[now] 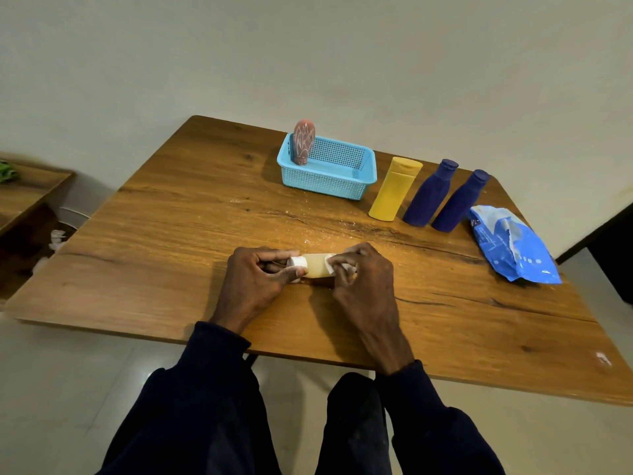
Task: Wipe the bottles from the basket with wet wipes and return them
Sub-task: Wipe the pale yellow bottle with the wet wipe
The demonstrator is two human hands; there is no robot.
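A small pale yellow bottle (pixel 315 265) with a white cap lies sideways between my hands over the table's front middle. My left hand (pixel 255 281) grips its capped end. My right hand (pixel 363 279) presses a white wet wipe (pixel 330 265) around its other end. Further back stands a light blue basket (pixel 329 180) with one pink patterned bottle (pixel 303 142) upright in its left corner. To the basket's right stand a yellow bottle (pixel 394 190) and two dark blue bottles (pixel 430 193) (pixel 460 202).
A blue wet wipes pack (pixel 510 241) lies at the table's right edge. The wooden table (pixel 171 234) stands against a plain wall. A low wooden shelf (pixel 24 197) is off to the left, with white items on the floor beside it.
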